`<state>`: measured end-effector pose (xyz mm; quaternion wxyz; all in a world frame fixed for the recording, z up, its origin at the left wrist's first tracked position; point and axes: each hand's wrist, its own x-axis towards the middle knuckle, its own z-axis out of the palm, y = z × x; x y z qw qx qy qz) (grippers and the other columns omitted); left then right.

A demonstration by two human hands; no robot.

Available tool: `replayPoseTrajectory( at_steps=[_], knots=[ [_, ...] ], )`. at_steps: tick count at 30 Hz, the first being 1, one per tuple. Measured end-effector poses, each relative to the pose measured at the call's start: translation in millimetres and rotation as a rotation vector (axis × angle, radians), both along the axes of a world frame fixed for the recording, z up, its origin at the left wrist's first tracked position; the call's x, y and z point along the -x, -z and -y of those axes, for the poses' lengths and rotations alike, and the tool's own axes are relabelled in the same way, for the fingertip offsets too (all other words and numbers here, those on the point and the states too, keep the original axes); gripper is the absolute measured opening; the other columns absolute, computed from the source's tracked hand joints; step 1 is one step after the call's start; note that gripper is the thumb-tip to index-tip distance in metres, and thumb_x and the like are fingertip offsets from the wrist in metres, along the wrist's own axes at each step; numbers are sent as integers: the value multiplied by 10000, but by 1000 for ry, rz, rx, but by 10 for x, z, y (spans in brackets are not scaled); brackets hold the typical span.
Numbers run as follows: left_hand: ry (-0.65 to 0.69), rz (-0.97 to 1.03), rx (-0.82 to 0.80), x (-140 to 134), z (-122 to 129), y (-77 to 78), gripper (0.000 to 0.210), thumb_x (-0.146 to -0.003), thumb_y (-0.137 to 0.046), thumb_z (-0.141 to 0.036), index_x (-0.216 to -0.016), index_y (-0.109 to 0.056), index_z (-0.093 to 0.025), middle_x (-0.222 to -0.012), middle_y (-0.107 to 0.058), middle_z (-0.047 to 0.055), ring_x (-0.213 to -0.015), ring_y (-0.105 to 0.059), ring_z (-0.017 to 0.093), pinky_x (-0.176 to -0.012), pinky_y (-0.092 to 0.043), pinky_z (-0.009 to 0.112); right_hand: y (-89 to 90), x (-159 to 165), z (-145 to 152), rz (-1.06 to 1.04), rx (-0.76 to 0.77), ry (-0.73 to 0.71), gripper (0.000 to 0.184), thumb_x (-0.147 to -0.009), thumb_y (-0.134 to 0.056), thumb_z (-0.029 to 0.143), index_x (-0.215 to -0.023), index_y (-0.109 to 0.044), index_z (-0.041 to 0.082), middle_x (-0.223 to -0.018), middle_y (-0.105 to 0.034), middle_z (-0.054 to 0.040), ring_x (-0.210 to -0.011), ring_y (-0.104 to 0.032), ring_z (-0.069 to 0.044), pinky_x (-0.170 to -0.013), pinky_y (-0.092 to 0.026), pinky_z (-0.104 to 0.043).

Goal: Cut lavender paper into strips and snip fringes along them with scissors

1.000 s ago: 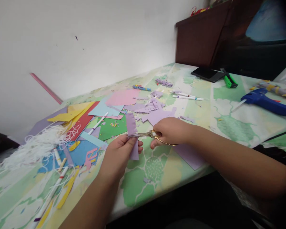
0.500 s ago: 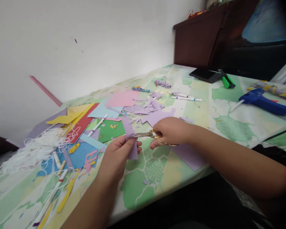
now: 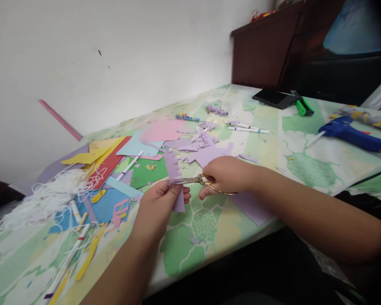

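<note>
My left hand (image 3: 160, 201) pinches a narrow strip of purple paper (image 3: 172, 165) upright above the table, thumb in front. Small notches run along the strip's right edge. My right hand (image 3: 224, 176) is closed round the gold handles of a pair of scissors (image 3: 195, 179). Their blades point left and meet the strip just above my left thumb; the tips are partly hidden by the paper. Beneath my right wrist lies a larger purple sheet (image 3: 252, 207). Fringed purple scraps (image 3: 203, 140) lie beyond my hands.
Left are a tangle of white string (image 3: 47, 199), markers, and red, yellow, blue and green paper (image 3: 149, 171). On the right lie a blue glue gun (image 3: 352, 133) with its cord, a green cutter (image 3: 304, 106) and a black phone (image 3: 274, 98). A white wall (image 3: 114, 63) stands behind.
The purple strip's upper part has turned slightly, so its notched right edge shows more clearly. The scissors stay at the strip, and both hands have hardly moved.
</note>
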<state>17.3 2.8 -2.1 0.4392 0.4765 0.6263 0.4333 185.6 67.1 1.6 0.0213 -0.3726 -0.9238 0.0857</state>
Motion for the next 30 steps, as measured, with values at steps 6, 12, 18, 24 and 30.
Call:
replayPoseTrajectory(
  at_steps=[6, 12, 18, 24, 30],
  knots=[
    [-7, 47, 13, -1, -6, 1, 225, -614, -549, -351, -728, -571, -157, -596, -594, 2, -500, -537, 82, -467, -428, 184, -12, -6, -6, 6, -15, 38, 578, -561, -294, 696, -607, -545, 178, -518, -511, -31, -463, -406, -120, -418, -196, -222],
    [14, 97, 14, 7, 7, -1, 234, -616, -539, -359, -727, -556, -154, -591, -581, -5, -487, -528, 81, -483, -429, 202, -39, -2, -18, -18, 19, 61, 565, -549, -305, 698, -589, -545, 188, -487, -488, -16, -436, -382, -104, -412, -190, -212],
    [36, 50, -22, 17, 15, 3, 224, -634, -512, -367, -668, -547, -148, -580, -566, -12, -454, -510, 73, -455, -412, 195, -37, -36, -14, -33, 39, 46, 607, -513, -292, 729, -631, -543, 189, -533, -505, -18, -442, -377, -104, -414, -197, -213],
    [18, -19, -21, 0, 12, -29, 213, -644, -505, -359, -644, -548, -150, -573, -575, -12, -432, -511, 65, -424, -393, 174, -45, -54, -13, -36, 111, -34, 585, -560, -288, 700, -635, -523, 170, -523, -485, -11, -443, -363, -94, -416, -197, -210],
    [48, -11, -12, -2, 16, 0, 207, -648, -505, -359, -660, -547, -156, -579, -585, -10, -455, -529, 72, -419, -393, 167, -34, -40, -22, -40, 139, -66, 544, -578, -313, 674, -643, -504, 169, -539, -477, -7, -464, -354, -94, -430, -196, -212]
  ],
)
